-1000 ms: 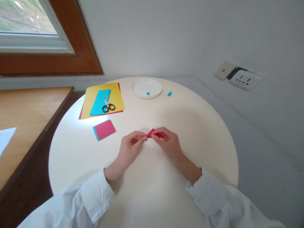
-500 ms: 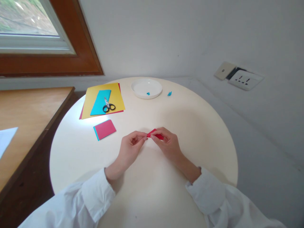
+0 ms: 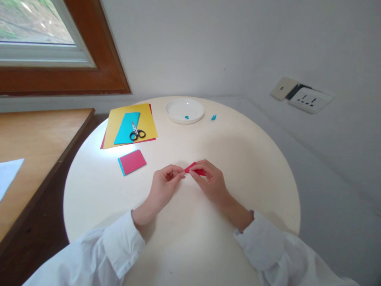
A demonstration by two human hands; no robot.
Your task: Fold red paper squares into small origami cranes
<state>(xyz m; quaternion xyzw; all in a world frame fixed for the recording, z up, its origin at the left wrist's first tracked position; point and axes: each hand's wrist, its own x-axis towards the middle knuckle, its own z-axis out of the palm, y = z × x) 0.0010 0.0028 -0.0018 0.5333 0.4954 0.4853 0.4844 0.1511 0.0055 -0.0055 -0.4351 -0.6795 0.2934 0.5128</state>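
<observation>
Between my hands, just over the middle of the round table, is a small folded piece of red paper. My left hand pinches its left tip between thumb and fingers. My right hand grips the wider right part, and its fingers cover much of the folds. To the left of my left hand lie small rectangular sheets, a red sheet on top of a blue sheet whose edge shows.
Scissors with black handles rest on folded blue paper and a large yellow sheet. A white plate holds a blue scrap. Beside it sits a small blue folded paper piece. The round table meets the wall.
Both hands keep their hold on the red paper, with hardly any finger movement. The whole view has shifted very slightly.
</observation>
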